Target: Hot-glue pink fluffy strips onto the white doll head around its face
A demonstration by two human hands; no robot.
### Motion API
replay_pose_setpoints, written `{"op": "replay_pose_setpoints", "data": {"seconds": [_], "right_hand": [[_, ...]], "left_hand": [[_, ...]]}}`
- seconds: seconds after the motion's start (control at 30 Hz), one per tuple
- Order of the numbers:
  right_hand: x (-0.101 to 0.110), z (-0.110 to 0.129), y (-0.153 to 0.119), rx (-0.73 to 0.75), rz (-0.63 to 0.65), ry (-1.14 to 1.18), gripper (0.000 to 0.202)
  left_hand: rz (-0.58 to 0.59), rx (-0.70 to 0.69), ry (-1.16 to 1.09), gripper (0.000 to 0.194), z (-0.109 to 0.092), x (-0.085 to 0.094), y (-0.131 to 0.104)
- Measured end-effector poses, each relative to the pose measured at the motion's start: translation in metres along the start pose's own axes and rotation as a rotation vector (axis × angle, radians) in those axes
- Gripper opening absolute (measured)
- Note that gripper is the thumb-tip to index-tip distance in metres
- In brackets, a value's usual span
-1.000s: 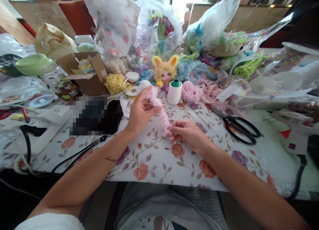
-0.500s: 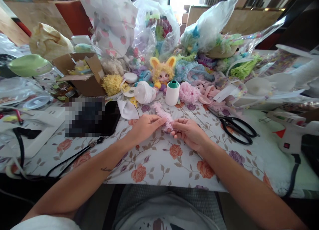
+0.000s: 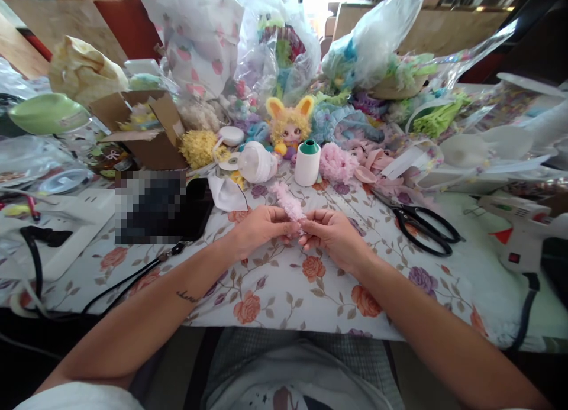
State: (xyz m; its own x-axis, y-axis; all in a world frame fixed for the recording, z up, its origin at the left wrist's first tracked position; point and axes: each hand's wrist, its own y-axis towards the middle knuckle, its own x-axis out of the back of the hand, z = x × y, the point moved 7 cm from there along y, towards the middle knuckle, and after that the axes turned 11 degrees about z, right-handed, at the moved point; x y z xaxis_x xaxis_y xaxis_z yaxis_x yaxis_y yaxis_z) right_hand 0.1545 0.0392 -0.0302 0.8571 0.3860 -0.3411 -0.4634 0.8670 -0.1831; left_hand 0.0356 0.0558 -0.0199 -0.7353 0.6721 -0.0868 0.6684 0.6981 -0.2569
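A fluffy pink strip (image 3: 290, 204), like a fuzzy trim or yarn piece, slants away from me over the flowered tablecloth (image 3: 270, 280). My left hand (image 3: 264, 228) pinches its near end between thumb and fingers. Close against it, my right hand (image 3: 331, 231) also pinches that end, fingertips almost touching the left ones. The tip of the strip is hidden between my fingers. Just beyond stands a white thread cone (image 3: 307, 167) with a green top, beside a fluffy pink bundle (image 3: 338, 163). A clear and white plastic bottle (image 3: 256, 162) lies to the left of the cone.
Black-handled scissors (image 3: 426, 229) lie at right, with a glue gun (image 3: 515, 226) farther out. A dark phone (image 3: 199, 206) and a white power strip (image 3: 84, 232) are at left. Behind sit a yellow-eared doll (image 3: 290, 126), a cardboard box (image 3: 151, 147) and plastic bags (image 3: 373, 37).
Both hands have drawn closer together at the near end of the pink strip. More of the strip shows beyond my fingers, and my left hand has shifted slightly toward me.
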Motion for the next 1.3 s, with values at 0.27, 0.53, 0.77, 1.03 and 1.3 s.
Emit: {"op": "replay_pose_setpoints", "data": {"seconds": [0.27, 0.53, 0.77, 1.03, 1.3], "right_hand": [[-0.002, 0.004, -0.002, 0.034, -0.023, -0.068, 0.021], [-0.002, 0.007, 0.000, 0.064, 0.042, -0.006, 0.020], [0.000, 0.003, 0.002, 0.035, 0.078, 0.028, 0.026], [0.005, 0.006, 0.001, 0.009, 0.060, 0.042, 0.019], [0.007, 0.009, 0.001, 0.025, 0.013, 0.052, 0.013]], "left_hand": [[-0.014, 0.015, 0.086, 0.027, 0.000, 0.003, -0.001], [-0.175, -0.058, 0.275, 0.032, -0.015, 0.011, -0.010], [-0.162, -0.030, 0.244, 0.034, -0.018, 0.009, -0.011], [-0.031, -0.002, 0.067, 0.026, -0.008, 0.008, -0.006], [0.062, -0.037, -0.223, 0.016, -0.001, 0.002, 0.001]]}}
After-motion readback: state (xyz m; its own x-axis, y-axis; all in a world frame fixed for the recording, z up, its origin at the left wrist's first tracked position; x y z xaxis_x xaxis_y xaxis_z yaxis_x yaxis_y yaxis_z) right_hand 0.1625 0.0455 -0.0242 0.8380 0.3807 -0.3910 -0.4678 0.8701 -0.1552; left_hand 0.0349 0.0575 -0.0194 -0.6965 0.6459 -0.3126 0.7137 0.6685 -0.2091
